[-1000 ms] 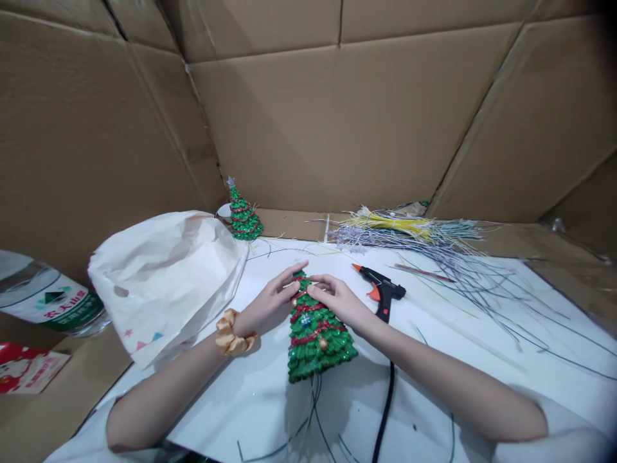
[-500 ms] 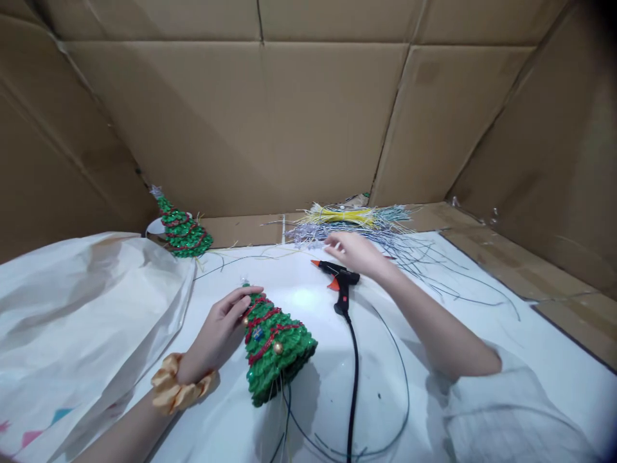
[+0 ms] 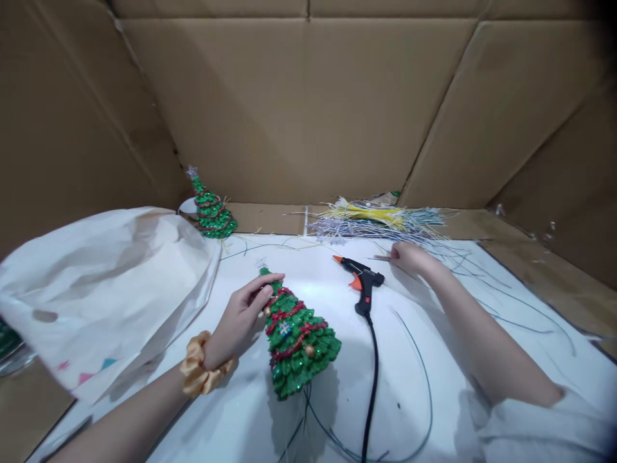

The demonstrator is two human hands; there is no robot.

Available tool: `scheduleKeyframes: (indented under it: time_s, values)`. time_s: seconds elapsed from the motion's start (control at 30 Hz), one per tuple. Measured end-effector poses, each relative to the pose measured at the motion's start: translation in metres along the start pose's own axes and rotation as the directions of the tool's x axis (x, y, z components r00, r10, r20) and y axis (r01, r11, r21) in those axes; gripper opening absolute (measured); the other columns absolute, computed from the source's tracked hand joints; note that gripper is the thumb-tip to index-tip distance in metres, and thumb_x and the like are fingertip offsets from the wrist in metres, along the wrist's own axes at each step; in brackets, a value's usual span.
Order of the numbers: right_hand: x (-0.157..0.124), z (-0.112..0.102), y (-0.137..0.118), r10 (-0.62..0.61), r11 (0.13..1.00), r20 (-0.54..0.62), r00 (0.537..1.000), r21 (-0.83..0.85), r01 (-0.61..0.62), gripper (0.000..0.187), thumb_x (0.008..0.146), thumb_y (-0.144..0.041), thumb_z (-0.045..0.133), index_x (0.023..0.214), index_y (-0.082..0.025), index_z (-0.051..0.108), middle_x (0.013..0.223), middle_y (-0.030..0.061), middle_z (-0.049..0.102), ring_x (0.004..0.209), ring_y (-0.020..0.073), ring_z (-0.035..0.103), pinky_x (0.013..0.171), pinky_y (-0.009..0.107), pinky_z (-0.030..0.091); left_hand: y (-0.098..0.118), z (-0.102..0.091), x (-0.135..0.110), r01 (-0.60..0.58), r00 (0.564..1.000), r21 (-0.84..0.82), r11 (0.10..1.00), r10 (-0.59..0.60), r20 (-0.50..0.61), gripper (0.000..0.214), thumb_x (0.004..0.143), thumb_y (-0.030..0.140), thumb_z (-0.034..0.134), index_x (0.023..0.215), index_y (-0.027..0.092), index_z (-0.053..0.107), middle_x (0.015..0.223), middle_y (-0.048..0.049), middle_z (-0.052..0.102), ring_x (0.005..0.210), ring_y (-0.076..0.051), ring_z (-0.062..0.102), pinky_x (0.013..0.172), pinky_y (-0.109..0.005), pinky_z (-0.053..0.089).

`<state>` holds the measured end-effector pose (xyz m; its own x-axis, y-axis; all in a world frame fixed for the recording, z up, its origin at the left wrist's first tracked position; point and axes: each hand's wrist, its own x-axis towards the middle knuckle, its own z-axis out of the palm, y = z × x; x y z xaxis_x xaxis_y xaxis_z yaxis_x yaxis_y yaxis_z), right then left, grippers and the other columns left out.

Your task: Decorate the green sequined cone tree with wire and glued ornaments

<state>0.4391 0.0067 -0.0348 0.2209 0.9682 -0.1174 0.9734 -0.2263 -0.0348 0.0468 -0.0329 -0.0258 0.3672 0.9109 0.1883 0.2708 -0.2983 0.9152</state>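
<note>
We are seeing the left hand (image 3: 241, 315) gripping the upper part of a green sequin tree (image 3: 295, 341), fingers closed around it near the tip; the tree is standing tilted on the white table (image 3: 463, 276), near the middle of the scene, with thin wires coming out below its base; a gold scrunchie (image 3: 200, 373) is sitting on the left wrist. The right hand (image 3: 409, 257) is lying farther to the right, fingers pinching a thin stick (image 3: 380, 258) among the loose wires; how firmly it is pinching we cannot tell. A black glue gun (image 3: 364, 286) is lying between the two hands, its cord running toward us. A second small tree (image 3: 211, 209) is standing far left; a white paper bag (image 3: 106, 289) is lying on the left; a bundle of yellow and grey wires (image 3: 376, 218) is lying at the far edge, before the cardboard wall (image 3: 308, 109).
</note>
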Motion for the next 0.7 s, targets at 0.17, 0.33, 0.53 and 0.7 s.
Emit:
scheduleKeyframes:
  time_s: [0.17,0.33,0.53,0.7]
  values:
    - [0.013,0.010,0.013,-0.020,0.999,0.027,0.999,0.051,0.019,0.017,0.073,-0.017,0.055,0.089,-0.014,0.061,0.085,0.0098,0.065,0.069,0.0165,0.056,0.058,0.024,0.036,0.000,-0.001,-0.005,-0.078,0.997,0.044,0.996,0.077,0.018,0.036,0.092,0.037,0.038,0.119,0.021,0.056,0.120,-0.0066,0.060,0.110,-0.020,0.053,0.095,-0.034,0.040]
    - [0.012,0.013,0.017,-0.072,0.994,0.011,0.997,0.082,0.071,0.006,0.071,-0.013,0.057,0.075,-0.017,0.055,0.080,0.0074,0.063,0.067,0.0154,0.054,0.057,0.024,0.034,-0.001,-0.002,-0.007,-0.125,0.991,0.037,0.991,0.123,0.047,0.035,0.091,0.034,0.042,0.121,0.023,0.054,0.122,-0.0069,0.059,0.109,-0.020,0.054,0.093,-0.034,0.043]
    - [-0.009,-0.015,0.000,-0.038,0.995,-0.147,0.988,0.081,0.050,0.002,0.082,-0.019,0.045,0.080,-0.020,0.045,0.074,0.0108,0.059,0.062,0.0181,0.050,0.054,0.030,0.028,0.006,-0.001,-0.008,-0.094,0.995,-0.011,0.995,0.095,0.011,0.032,0.088,0.034,0.048,0.116,0.022,0.058,0.115,-0.0072,0.062,0.097,-0.018,0.059,0.082,-0.031,0.049]
    - [-0.056,-0.061,-0.051,-0.096,0.874,-0.510,0.855,0.368,0.318,0.012,0.087,-0.027,0.046,0.092,-0.022,0.036,0.076,0.0066,0.058,0.059,0.0151,0.052,0.057,0.030,0.036,0.011,-0.002,-0.012,-0.120,0.992,0.071,0.990,0.122,-0.021,0.031,0.088,0.032,0.047,0.115,0.024,0.060,0.109,-0.0062,0.064,0.090,-0.016,0.059,0.071,-0.027,0.050]
